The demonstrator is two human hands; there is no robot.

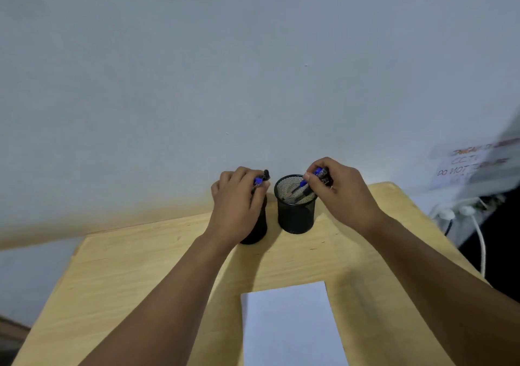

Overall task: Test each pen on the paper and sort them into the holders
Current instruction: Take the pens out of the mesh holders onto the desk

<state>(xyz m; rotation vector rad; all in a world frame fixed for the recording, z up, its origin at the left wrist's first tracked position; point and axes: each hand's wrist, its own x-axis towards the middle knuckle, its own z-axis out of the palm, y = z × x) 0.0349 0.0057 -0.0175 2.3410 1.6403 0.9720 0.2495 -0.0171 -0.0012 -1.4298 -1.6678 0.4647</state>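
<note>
Two black mesh holders stand side by side at the far edge of the wooden table (140,267), close to the wall. The left hand (236,205) covers the left holder (257,230), fingers curled around blue-capped pens (258,181) at its rim. The right hand (340,188) grips another bunch of pens (319,173) over the right holder (295,213) — more pens lean inside it. A blank paper (289,323) lies near the front edge, well apart from both holders
</note>
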